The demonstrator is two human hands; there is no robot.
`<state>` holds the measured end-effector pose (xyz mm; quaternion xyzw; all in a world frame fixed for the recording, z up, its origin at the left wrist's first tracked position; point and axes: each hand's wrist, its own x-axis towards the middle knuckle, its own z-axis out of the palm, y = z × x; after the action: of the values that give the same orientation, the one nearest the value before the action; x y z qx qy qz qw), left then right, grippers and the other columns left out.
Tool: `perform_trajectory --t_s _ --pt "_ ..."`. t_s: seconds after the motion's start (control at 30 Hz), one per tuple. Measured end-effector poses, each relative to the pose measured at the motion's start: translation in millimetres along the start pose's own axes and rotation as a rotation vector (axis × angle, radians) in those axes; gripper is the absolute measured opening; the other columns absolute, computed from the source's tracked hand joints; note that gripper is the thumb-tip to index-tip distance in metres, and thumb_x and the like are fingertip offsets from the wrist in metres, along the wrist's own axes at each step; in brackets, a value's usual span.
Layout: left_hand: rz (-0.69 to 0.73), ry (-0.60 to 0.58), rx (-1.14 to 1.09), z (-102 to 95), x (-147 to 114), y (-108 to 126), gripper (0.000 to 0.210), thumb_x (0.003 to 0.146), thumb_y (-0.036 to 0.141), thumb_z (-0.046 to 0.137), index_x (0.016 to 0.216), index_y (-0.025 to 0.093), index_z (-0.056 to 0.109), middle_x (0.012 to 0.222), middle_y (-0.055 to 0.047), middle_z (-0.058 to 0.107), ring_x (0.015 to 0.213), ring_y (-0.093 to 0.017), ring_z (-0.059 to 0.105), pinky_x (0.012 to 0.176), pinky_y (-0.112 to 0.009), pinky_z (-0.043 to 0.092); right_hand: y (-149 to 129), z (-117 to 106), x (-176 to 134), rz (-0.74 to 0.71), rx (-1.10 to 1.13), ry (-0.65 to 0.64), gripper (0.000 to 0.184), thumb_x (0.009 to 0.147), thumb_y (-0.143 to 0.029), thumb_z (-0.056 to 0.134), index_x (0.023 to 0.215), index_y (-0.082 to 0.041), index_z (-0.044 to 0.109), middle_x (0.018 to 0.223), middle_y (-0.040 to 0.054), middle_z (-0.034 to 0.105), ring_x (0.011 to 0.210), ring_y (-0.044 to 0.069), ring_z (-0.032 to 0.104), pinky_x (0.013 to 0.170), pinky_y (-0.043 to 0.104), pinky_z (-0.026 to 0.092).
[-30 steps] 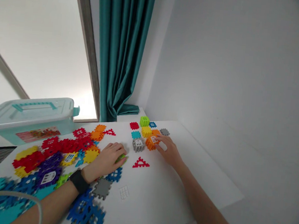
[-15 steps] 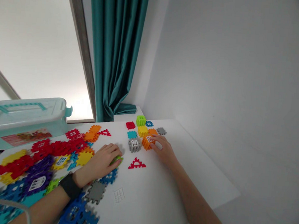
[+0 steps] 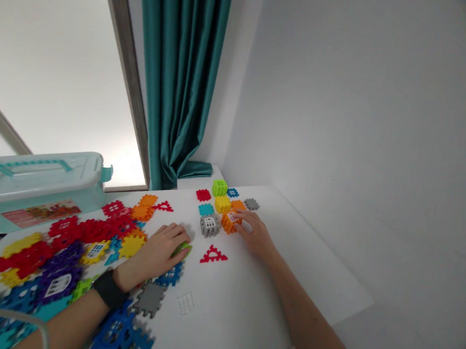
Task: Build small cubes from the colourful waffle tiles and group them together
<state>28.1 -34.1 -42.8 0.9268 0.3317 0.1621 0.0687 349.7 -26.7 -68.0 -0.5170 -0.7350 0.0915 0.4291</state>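
Observation:
My left hand [image 3: 167,250], with a black watch on its wrist, curls its fingers round a lime-green toothed building piece [image 3: 183,249] at the table's middle; the fingers hide part of it. Farther right, my right hand [image 3: 255,231] has its thumb and fingers closed on an orange building-block cube [image 3: 229,220] with a white window on it. Against the cube's left side stands a grey cube [image 3: 210,225], also with a white window. Behind them are a yellow block [image 3: 223,204] and a lime-green block [image 3: 219,188]. A red triangular piece [image 3: 213,255] lies in front.
Flat toothed pieces in red [image 3: 95,231], purple [image 3: 60,276] and blue [image 3: 118,331] are heaped on the left. A lidded pale-green box [image 3: 33,191] stands behind them. A white window grid [image 3: 185,304] lies near the front. A wall [image 3: 340,150] borders the right side.

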Motion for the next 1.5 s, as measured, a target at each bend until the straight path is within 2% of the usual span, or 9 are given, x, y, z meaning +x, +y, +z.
perform_trajectory --t_s 0.4,0.5,0.63,0.8,1.03,1.5 --pt "-0.005 -0.012 0.005 -2.3 0 1 0.015 0.097 0.029 0.050 0.102 0.021 0.062 0.105 -0.007 0.064 0.101 -0.026 0.057 0.085 -0.040 0.046 -1 2 0 0.053 0.029 -0.034 0.026 0.086 -0.026 0.064 0.109 -0.027 0.074 0.124 0.0081 0.071 0.120 0.026 0.063 0.106 0.048 0.050" --pt "0.002 -0.014 0.009 -1.2 0 1 0.015 0.098 0.029 0.050 0.102 0.021 0.063 0.105 -0.007 0.064 0.100 -0.026 0.057 0.084 -0.039 0.046 -1 -2 -3 0.072 0.068 -0.023 0.031 0.087 -0.026 0.061 0.117 -0.026 0.069 0.129 0.0092 0.067 0.119 0.025 0.063 0.098 0.044 0.054" --pt "0.001 -0.016 0.014 0.0 0 -1 0.016 0.098 0.029 0.049 0.102 0.021 0.062 0.105 -0.007 0.064 0.100 -0.026 0.056 0.084 -0.039 0.045 2 -7 -13 0.192 0.163 0.006 0.037 0.089 -0.024 0.053 0.125 -0.025 0.061 0.129 0.0099 0.066 0.107 0.021 0.067 0.088 0.039 0.058" --pt "0.014 -0.004 0.012 2.0 -1 -3 0.017 0.098 0.030 0.048 0.103 0.021 0.062 0.105 -0.007 0.064 0.101 -0.026 0.056 0.084 -0.039 0.045 1 -3 -19 0.281 0.225 0.006 0.039 0.086 -0.020 0.049 0.123 -0.023 0.061 0.127 0.0098 0.067 0.108 0.020 0.067 0.090 0.038 0.057" --pt "0.034 0.023 0.018 6.8 -1 -7 0.020 0.099 0.032 0.047 0.103 0.021 0.063 0.105 -0.007 0.064 0.099 -0.025 0.056 0.082 -0.037 0.045 -3 3 -16 0.282 0.243 0.015 0.042 0.082 -0.016 0.050 0.121 -0.022 0.063 0.122 0.0089 0.070 0.101 0.019 0.069 0.089 0.037 0.057" --pt "0.028 0.014 -0.003 4.6 -1 -6 0.019 0.099 0.032 0.048 0.104 0.022 0.063 0.106 -0.007 0.064 0.100 -0.025 0.056 0.085 -0.039 0.044 -2 1 -20 0.302 0.190 0.015 0.035 0.085 -0.020 0.052 0.117 -0.019 0.066 0.113 0.0086 0.073 0.095 0.020 0.069 0.095 0.040 0.055"
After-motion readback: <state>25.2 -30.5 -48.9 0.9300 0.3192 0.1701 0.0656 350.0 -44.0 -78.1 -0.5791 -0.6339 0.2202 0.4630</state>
